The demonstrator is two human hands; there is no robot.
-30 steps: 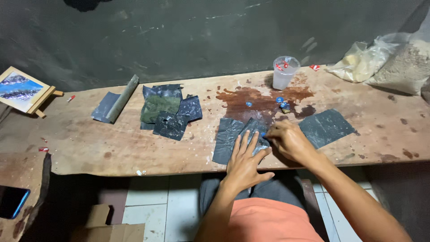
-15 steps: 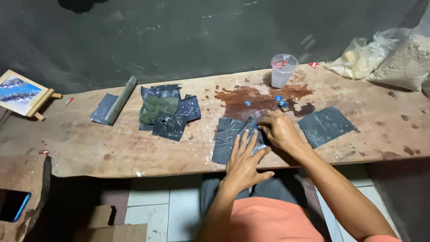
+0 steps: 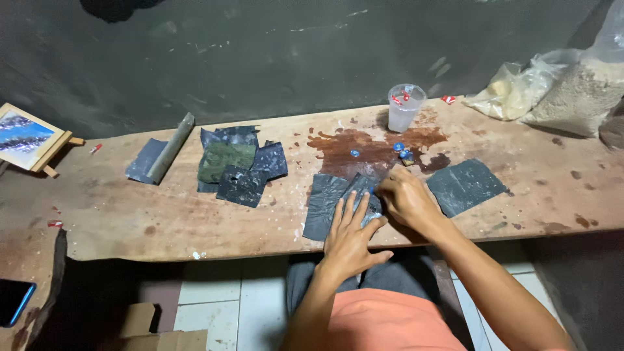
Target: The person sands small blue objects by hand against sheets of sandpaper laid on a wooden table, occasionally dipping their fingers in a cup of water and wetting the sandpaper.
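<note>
Seen from above, a person sits at the front edge of a long, stained wooden worktop [image 3: 162,221]. The left hand [image 3: 351,237] lies flat with fingers spread, pressing down a dark grey abrasive sheet [image 3: 323,207] near the front edge, right of the middle. The right hand [image 3: 406,198] is curled, fingertips pressed together on something small at the sheet's upper right corner (too small to make out). The step in hand looks like rubbing a small piece against the sheet; the next move would call for steady downward pressure from the left hand so the sheet does not slide. A second grey sheet [image 3: 465,185] lies just right of the hands. Toward the back edge stands a clear plastic cup [image 3: 404,107] holding cloudy liquid and a few small red bits. At the back right corner sit clear plastic bags [image 3: 552,88] of pale, grainy material. Small blue beads [image 3: 400,149] rest on a dark wet stain [image 3: 364,149] between cup and hands.
</note>
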